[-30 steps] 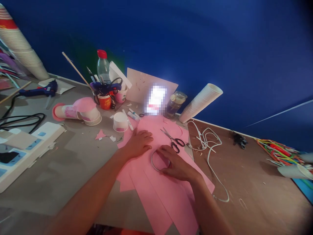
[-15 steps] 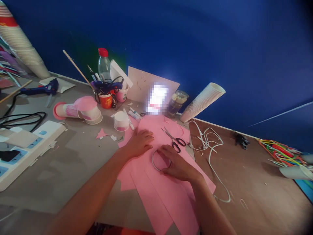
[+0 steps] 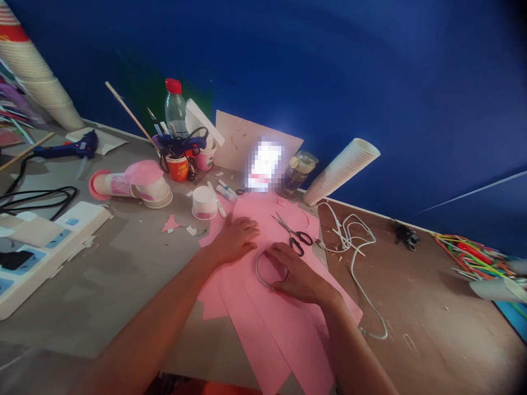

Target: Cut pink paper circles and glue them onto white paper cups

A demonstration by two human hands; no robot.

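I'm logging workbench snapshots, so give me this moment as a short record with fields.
left hand: palm down on the pink paper
right hand: thumb and fingers on the thin ring, which lies on the paper
scissors: on the paper, blades slightly apart, just beyond the right hand
slanted cup stack: beside the lidded jar
far-left glue gun: beyond the power strip

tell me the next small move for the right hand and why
Perhaps press lightly on the ring with the right hand to steady it: that hand curves around its right side, while the left hand lies on the pink paper with no tool visible in it.
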